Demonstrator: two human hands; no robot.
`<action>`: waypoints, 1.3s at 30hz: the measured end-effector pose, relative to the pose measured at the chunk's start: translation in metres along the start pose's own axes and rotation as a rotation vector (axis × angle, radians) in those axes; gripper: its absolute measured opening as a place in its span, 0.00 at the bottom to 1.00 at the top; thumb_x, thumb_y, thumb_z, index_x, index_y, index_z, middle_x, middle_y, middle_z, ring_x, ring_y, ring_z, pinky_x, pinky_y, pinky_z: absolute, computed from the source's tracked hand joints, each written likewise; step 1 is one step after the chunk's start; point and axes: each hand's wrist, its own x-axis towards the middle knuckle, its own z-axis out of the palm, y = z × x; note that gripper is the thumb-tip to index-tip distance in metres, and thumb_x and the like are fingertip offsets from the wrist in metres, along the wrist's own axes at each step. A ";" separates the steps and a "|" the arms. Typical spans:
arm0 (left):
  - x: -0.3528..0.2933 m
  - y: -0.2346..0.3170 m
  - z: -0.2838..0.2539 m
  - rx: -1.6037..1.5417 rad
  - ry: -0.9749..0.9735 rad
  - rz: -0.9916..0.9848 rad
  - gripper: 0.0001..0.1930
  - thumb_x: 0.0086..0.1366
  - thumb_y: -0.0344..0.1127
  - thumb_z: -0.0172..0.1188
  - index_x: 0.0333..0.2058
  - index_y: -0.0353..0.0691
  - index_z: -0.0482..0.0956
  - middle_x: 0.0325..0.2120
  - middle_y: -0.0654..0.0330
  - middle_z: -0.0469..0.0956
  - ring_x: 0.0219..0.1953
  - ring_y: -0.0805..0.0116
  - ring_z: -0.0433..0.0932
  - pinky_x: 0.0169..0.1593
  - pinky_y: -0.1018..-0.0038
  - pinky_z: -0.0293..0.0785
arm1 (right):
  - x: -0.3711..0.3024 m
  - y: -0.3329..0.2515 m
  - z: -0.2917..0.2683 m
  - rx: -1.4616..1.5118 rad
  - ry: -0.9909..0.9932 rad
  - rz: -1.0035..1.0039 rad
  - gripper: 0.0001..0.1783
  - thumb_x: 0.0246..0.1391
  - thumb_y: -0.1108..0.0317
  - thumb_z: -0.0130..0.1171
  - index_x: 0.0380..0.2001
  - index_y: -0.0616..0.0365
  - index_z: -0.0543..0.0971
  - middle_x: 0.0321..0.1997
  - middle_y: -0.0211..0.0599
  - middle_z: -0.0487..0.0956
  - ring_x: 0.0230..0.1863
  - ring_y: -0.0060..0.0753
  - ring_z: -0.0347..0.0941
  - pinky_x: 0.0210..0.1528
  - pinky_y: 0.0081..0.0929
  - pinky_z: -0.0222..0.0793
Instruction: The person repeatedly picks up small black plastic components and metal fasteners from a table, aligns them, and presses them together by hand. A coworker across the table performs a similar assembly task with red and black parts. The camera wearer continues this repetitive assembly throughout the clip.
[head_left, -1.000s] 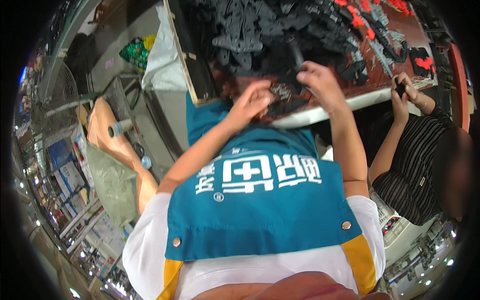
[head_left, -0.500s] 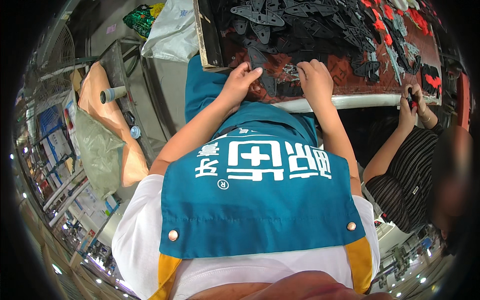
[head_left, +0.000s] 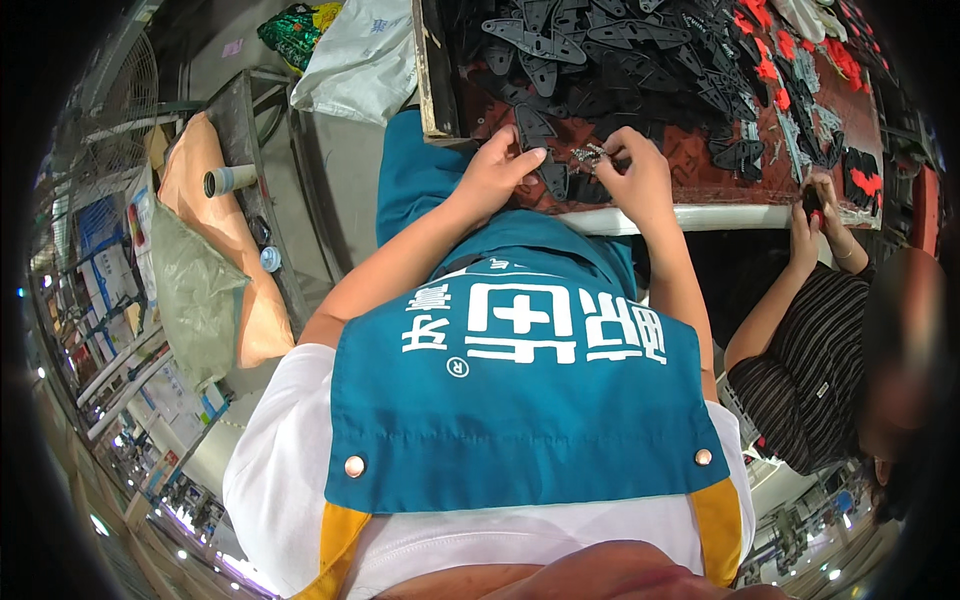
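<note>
My left hand (head_left: 495, 175) is at the near left of the table, its thumb and index finger closed on the edge of a flat black plastic plate (head_left: 554, 180). Another black plate (head_left: 534, 122) lies just beyond its fingertips. To the right, my right hand (head_left: 638, 178) pinches a small cluster of thin silvery metal pieces (head_left: 590, 155); their exact kind is too small to make out. Past both hands spreads a heap of similar black plates (head_left: 625, 70), pointed at the ends and pierced with holes.
The dark red tabletop (head_left: 700, 180) has a white padded front edge (head_left: 690, 218). Red parts (head_left: 767, 68) and grey strips (head_left: 782, 115) lie at the right. A co-worker's hands (head_left: 820, 215) hold a small dark part there. A white sack (head_left: 355, 65) stands left of the table.
My right hand has gathered silvery pieces, which lay spread on the table before, and now pinches them. My view has shifted slightly; my left hand stays at the black plate.
</note>
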 end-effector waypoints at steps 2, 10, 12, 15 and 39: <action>0.000 -0.002 0.002 0.108 0.035 0.126 0.19 0.63 0.34 0.58 0.51 0.37 0.69 0.38 0.63 0.74 0.34 0.78 0.72 0.39 0.80 0.70 | -0.005 -0.004 -0.001 0.334 -0.106 0.160 0.06 0.45 0.72 0.60 0.29 0.58 0.74 0.26 0.33 0.76 0.30 0.24 0.70 0.35 0.21 0.65; -0.012 0.022 0.018 0.771 -0.024 0.569 0.11 0.59 0.32 0.62 0.41 0.42 0.79 0.30 0.61 0.72 0.28 0.73 0.72 0.32 0.78 0.69 | -0.013 -0.001 0.006 0.951 -0.311 0.239 0.07 0.55 0.69 0.57 0.33 0.62 0.78 0.24 0.27 0.75 0.26 0.16 0.66 0.31 0.16 0.62; -0.014 0.026 0.023 0.770 0.017 0.590 0.08 0.57 0.33 0.64 0.35 0.40 0.80 0.27 0.62 0.71 0.25 0.72 0.71 0.29 0.78 0.68 | -0.015 -0.005 0.006 0.913 -0.321 0.217 0.09 0.57 0.66 0.57 0.31 0.61 0.78 0.23 0.26 0.74 0.26 0.15 0.65 0.30 0.14 0.61; -0.013 0.026 0.022 0.748 0.064 0.538 0.08 0.55 0.33 0.65 0.34 0.39 0.80 0.27 0.62 0.71 0.24 0.72 0.70 0.28 0.78 0.67 | -0.016 -0.011 0.009 0.814 -0.259 0.142 0.11 0.60 0.63 0.55 0.29 0.60 0.77 0.23 0.26 0.73 0.25 0.14 0.64 0.30 0.14 0.61; -0.020 0.040 0.023 0.566 0.084 0.567 0.08 0.50 0.30 0.68 0.31 0.39 0.81 0.25 0.63 0.71 0.28 0.72 0.71 0.31 0.78 0.66 | -0.020 -0.036 0.003 1.017 -0.363 0.207 0.11 0.58 0.61 0.57 0.30 0.58 0.77 0.22 0.20 0.70 0.23 0.09 0.56 0.23 0.10 0.50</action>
